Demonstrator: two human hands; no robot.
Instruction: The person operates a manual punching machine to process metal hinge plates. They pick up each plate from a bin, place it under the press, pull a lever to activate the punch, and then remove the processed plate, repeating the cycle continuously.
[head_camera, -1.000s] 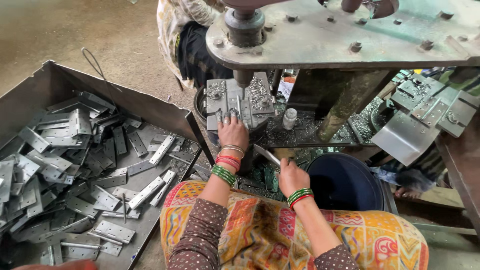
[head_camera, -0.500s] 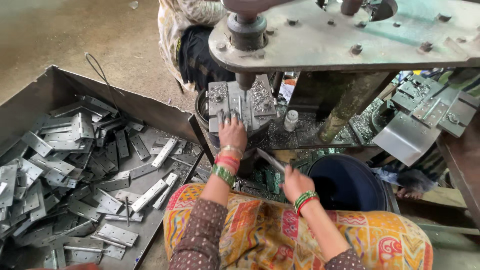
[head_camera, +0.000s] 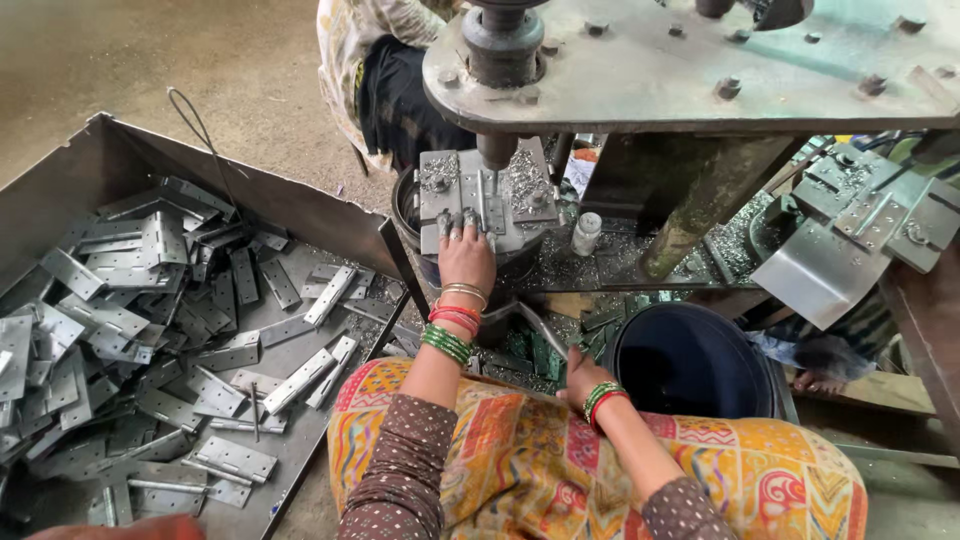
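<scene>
My left hand (head_camera: 465, 255) reaches forward onto the die block (head_camera: 530, 185) of a press, its fingertips pinning a grey metal hinge (head_camera: 487, 200) flat right under the ram (head_camera: 495, 150). My right hand (head_camera: 582, 375) sits low by my knee, closed around the end of a second hinge strip (head_camera: 540, 328) that points up and left. Both wrists carry green and red bangles. Metal chips lie on the die block on both sides of the hinge.
A big sheet-metal tray (head_camera: 70, 175) at my left holds several loose hinges (head_camera: 150, 330). A dark blue bucket (head_camera: 690, 360) stands beside my right hand. Overhead is the press plate (head_camera: 700, 60); another person (head_camera: 385, 80) sits behind it. A small white bottle (head_camera: 585, 235) stands right of the die.
My right hand has dropped back toward my knee with its hinge strip. My left hand has stayed on the die and slid slightly forward under the ram.
</scene>
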